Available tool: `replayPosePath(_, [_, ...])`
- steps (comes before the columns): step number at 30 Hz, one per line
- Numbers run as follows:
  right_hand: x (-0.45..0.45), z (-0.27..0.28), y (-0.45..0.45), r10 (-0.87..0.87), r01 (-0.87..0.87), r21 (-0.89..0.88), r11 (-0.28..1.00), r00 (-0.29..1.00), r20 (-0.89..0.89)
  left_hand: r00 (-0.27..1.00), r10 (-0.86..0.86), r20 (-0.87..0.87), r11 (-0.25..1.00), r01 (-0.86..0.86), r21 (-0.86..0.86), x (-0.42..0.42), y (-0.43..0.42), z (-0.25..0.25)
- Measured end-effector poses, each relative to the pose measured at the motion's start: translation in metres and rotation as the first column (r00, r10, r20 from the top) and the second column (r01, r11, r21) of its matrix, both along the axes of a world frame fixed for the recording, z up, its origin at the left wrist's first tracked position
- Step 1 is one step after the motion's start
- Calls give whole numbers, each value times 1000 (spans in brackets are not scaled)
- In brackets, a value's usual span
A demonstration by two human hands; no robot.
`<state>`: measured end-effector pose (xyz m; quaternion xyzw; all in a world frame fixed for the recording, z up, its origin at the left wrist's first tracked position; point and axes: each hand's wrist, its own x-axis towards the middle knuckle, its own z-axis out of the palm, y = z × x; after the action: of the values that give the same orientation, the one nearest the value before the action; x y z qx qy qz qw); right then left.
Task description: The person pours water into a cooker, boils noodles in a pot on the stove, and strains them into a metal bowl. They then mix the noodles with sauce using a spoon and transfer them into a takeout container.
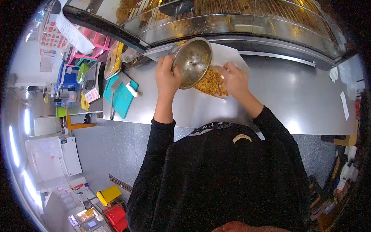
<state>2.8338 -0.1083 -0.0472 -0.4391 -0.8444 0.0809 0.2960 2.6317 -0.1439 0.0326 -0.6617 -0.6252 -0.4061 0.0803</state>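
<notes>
My left hand [168,76] grips the rim of a round metal bowl [192,58], its thumb inside the edge. The bowl is tipped on its side, mouth facing right. Beside its lower lip lies a heap of yellow-brown noodles [210,82], spread on what looks like white paper or a pale container [216,96]. My right hand [234,80] is closed at the right side of the noodles, fingers curled together. What those fingers hold, if anything, is hidden. A larger white sheet [228,54] lies behind the bowl on the steel counter [278,92].
A teal cutting board [123,101] on the left carries a white-handled knife [130,88] and a metal spatula [114,92]. Farther left are a tray [114,58] and a scale [92,82]. A glass-fronted display case [232,29] with wire racks borders the counter's back.
</notes>
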Motion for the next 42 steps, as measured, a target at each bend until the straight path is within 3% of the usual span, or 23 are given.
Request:
replayPosePath(2, [-1, 10, 10, 28, 15, 260, 965, 987, -161, 1000, -26, -1, 1000, 26, 1, 1, 1, 0])
replayPosePath(3, [-2, 17, 16, 25, 18, 258, 966, 987, -161, 999, -45, -4, 999, 45, 4, 2, 1, 0])
replayPosePath(5, [-3, 27, 25, 45, 66, 467, 882, 974, -223, 1000, -18, 4, 999, 18, -30, 5, -1, 3])
replayPosePath(9, [4, 24, 25, 12, 44, 499, 866, 994, -108, 995, 51, 90, 988, -37, -153, 8, 1, 12])
replayPosePath(11, [6, 8, 26, 40, -52, 354, 934, 998, 39, 993, 59, 103, 989, -43, -144, 4, 2, 12])
replayPosePath(15, [10, 9, 24, 111, -133, 321, 938, 990, 88, 985, 97, 139, 976, -67, -205, 2, 7, 13])
replayPosePath(17, [11, 34, 28, 143, -93, 522, 848, 988, -55, 986, 106, 128, 973, -76, -217, 4, 9, 14])
replayPosePath(20, [12, 53, 35, 41, -36, 627, 778, 999, 8, 989, 111, 100, 970, -86, -229, 6, 8, 15])
replayPosePath(24, [8, 19, 32, 0, -30, 507, 862, 998, 59, 983, 98, 154, 977, -66, -202, 4, 6, 12])
replayPosePath(25, [7, 11, 25, -26, -3, 351, 936, 997, 78, 982, 102, 157, 977, -70, -200, 3, 6, 11])
replayPosePath(26, [6, 5, 18, -48, 29, 183, 983, 994, 102, 991, 56, 121, 995, -44, -94, 3, 5, 9])
replayPosePath(27, [5, 1, 12, -44, 25, 182, 983, 994, 102, 997, 12, 78, 1000, -13, 11, 3, 4, 7])
replayPosePath(29, [5, -3, 4, 51, -51, 19, 999, 999, 5, 999, -19, 34, 997, 16, 81, 1, 3, -1])
replayPosePath(30, [7, -1, 5, 50, -50, 17, 999, 999, 5, 999, -50, -11, 987, 51, 151, 1, 3, -3])
replayPosePath(33, [12, 7, 13, 79, -75, 64, 995, 995, -66, 999, -41, -10, 994, 42, 98, 2, -2, -4])
replayPosePath(35, [8, 9, 23, -90, 128, 255, 958, 984, -157, 999, -44, -18, 994, 46, 100, 4, -4, -6])
replayPosePath(38, [7, 5, 24, -169, 192, 295, 936, 980, -103, 999, -37, -21, 992, 39, 121, 4, -6, -5])
replayPosePath(42, [5, -9, 3, -151, 157, 146, 977, 987, -50, 997, -41, -64, 970, 55, 237, -1, -3, -11])
